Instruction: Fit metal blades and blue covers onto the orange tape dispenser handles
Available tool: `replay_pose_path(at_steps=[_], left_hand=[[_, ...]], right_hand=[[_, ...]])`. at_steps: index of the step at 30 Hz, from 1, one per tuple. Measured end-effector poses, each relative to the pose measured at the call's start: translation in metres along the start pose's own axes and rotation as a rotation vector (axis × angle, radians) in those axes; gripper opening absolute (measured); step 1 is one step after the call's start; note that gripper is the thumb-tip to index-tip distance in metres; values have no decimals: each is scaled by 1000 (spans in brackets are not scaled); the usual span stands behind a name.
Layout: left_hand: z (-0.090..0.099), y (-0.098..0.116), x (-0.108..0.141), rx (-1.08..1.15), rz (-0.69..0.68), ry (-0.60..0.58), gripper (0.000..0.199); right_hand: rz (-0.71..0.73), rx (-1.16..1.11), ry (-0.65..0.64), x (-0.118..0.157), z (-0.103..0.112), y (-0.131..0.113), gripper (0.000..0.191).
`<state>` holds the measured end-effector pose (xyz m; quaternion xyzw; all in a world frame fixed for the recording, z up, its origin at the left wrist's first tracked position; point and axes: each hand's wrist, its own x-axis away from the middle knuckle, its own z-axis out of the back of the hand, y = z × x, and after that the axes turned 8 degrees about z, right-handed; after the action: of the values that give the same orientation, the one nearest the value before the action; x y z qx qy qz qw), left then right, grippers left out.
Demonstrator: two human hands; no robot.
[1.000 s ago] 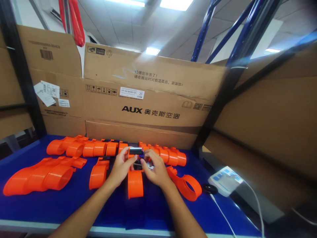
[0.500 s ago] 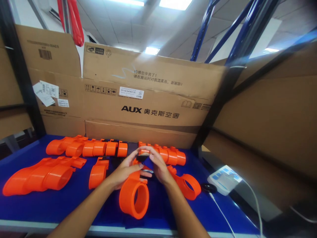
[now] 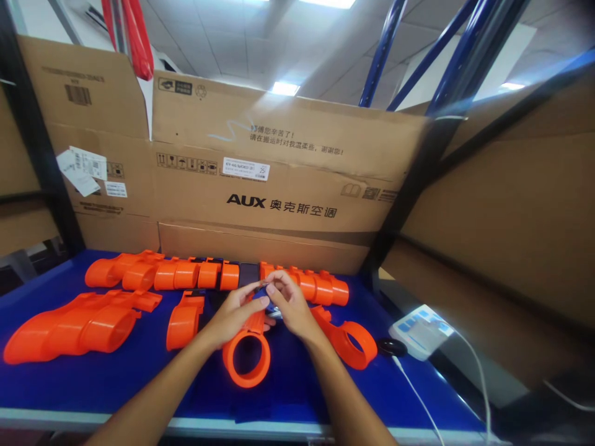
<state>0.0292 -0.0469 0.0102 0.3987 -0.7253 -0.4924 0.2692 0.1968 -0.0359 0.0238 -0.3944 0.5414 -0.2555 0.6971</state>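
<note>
My left hand (image 3: 239, 314) is closed around the upper stem of an orange plastic ring-shaped holder (image 3: 251, 379). The holder's round loop hangs below my fingers, its opening turned toward me. My right hand (image 3: 292, 306) is closed on a small dark blue piece with a shiny edge (image 3: 273, 305), at the top of the stem. Both thumbs press on this piece, and my fingers hide much of it. Just left of my hands stands another orange ring holder (image 3: 182, 328) with a dark part on top; a further orange ring holder (image 3: 360, 359) lies to the right.
Several orange holders (image 3: 139, 272) line the back of the blue tabletop (image 3: 153, 390), with a stacked group (image 3: 69, 328) at front left. A white device (image 3: 421, 334) with cables and a black oval object (image 3: 392, 347) sit on the right. A cardboard sheet (image 3: 279, 241) walls the back.
The held holder has turned so its loop faces me more and sits slightly higher. My fingers have closed further over the dark blue piece, with both thumbs now on it.
</note>
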Motion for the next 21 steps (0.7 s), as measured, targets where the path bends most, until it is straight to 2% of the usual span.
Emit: replay_pose_path(at_steps=[6,10,12,14,18,21], left_hand=[[4,2,-1,78,7,17,73],[11,6,-3,303,-15,89,66],[13,10,-3,399,-34,110,66],[14,12,-1,452,-58,134,65],[12,15,2,484,-111,161,62],[10,17,3,487,-124,148,58]], right_hand=[[-8,103,47,0,0,2,38],[38,465,74,-1,8,10,41],[62,685,8,1,11,12,32],[81,806,-115,5,11,12,27],[88,856,-370,11,8,6,18],[70,882,-448,12,7,3,17]])
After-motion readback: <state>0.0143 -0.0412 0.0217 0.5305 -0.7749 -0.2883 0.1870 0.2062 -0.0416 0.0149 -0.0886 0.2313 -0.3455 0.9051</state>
